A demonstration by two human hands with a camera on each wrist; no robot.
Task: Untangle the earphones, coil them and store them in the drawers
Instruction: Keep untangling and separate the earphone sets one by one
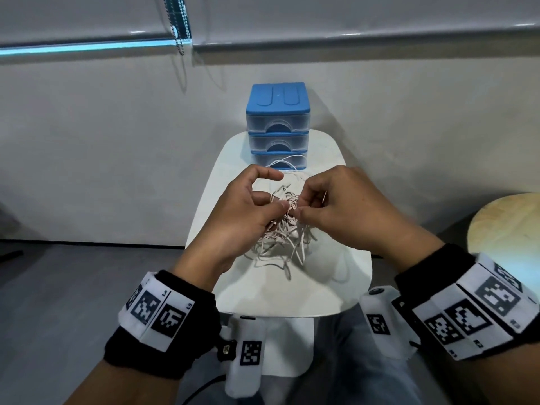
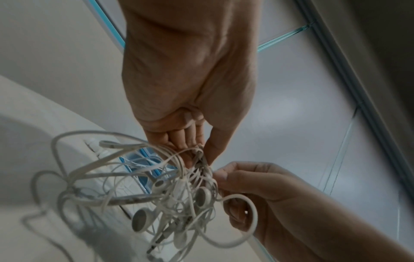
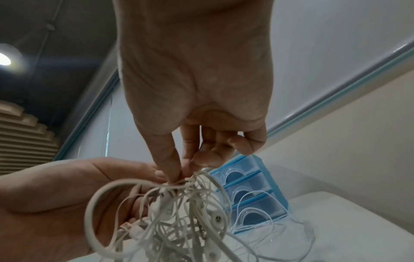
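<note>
A tangled bundle of white earphones (image 1: 285,229) hangs between both hands over the small white table (image 1: 336,287). My left hand (image 1: 248,206) pinches the top of the knot with thumb and fingers, forefinger raised. Beside it my right hand (image 1: 318,200) pinches cords of the same knot. In the left wrist view the earphones (image 2: 170,193) dangle below the left hand (image 2: 199,156), with earbuds showing and the right hand (image 2: 235,187) at the right. In the right wrist view the right hand (image 3: 179,175) nips the earphones (image 3: 179,212). The blue three-drawer unit (image 1: 277,127) stands behind with all drawers closed.
Loose white cord loops (image 1: 287,160) trail over the table toward the bottom drawer. A round wooden stool (image 1: 508,226) stands at the right. A bead chain (image 1: 179,39) hangs by the wall behind. The table is narrow, with grey floor on both sides.
</note>
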